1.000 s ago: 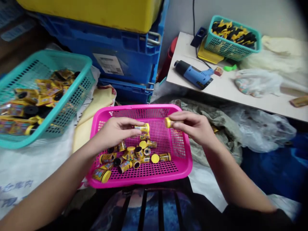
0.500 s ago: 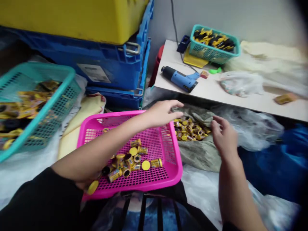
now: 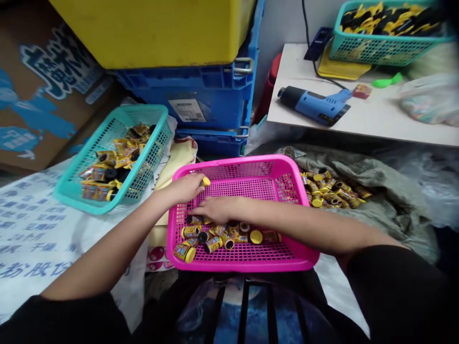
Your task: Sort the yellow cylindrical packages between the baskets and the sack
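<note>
A pink mesh basket [image 3: 297, 260] sits in front of me with several small yellow bottles [image 3: 213, 244] lying loose in its near half. Some bottles show yellow caps and others have dark round ends. At the basket's far left corner, my left hand [image 3: 186, 188] is closed, and the yellow end of a small bottle [image 3: 206, 181] pokes out past its fingertips. My right hand [image 3: 218, 209] reaches across into the basket from the right. Its fingers stretch leftward over the bottles by the left wall, the fingertips close to a dark-ended bottle; the palm side is hidden.
A teal basket [image 3: 82, 203] with yellow and black pieces stands at left. Right of the pink basket, an open grey-green sack [image 3: 390, 203] holds more small bottles. Blue crates [image 3: 218, 112] are stacked ahead. A blue heat gun [image 3: 319, 106] lies on the white table [image 3: 387, 122].
Both hands have moved left, from the basket's right rim and the sack into the pink basket's left part. The left hand now holds a small bottle. The view has shifted left.
</note>
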The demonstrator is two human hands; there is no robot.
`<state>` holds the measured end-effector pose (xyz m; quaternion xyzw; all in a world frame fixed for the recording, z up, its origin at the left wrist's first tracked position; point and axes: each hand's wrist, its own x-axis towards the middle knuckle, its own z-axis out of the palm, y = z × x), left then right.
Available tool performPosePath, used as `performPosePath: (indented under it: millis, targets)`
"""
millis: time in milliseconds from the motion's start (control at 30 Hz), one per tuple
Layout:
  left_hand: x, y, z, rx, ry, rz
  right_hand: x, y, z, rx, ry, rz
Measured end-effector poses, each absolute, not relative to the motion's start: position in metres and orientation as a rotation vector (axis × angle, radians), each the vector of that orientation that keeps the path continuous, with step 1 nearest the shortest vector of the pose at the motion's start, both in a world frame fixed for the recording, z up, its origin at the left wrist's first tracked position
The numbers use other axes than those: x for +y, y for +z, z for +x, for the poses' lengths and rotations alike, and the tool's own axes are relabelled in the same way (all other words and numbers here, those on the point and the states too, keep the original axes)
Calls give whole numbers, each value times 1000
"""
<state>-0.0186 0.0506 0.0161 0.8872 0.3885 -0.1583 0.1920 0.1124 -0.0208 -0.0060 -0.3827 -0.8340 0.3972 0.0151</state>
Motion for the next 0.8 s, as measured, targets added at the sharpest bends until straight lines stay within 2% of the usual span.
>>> performPosePath:
  millis: [233,367,467,633,800]
  targets:
    - [55,47,-33,1014,-128,2201,-8,-15,149,-2692,1331,-1097]
    - [46,58,-38,1017,151,1904,-30,8,192,-2176,1598,-934]
    - [36,70,-31,1072,295,1798,-59,21,226,-1840,1626,-845]
    - [23,85,17,972,313,1671,-114,21,265,-1527,1294,-1021]
    - [8,79,124,746,335,1625,-162,28,309,-1221,801,-1176]
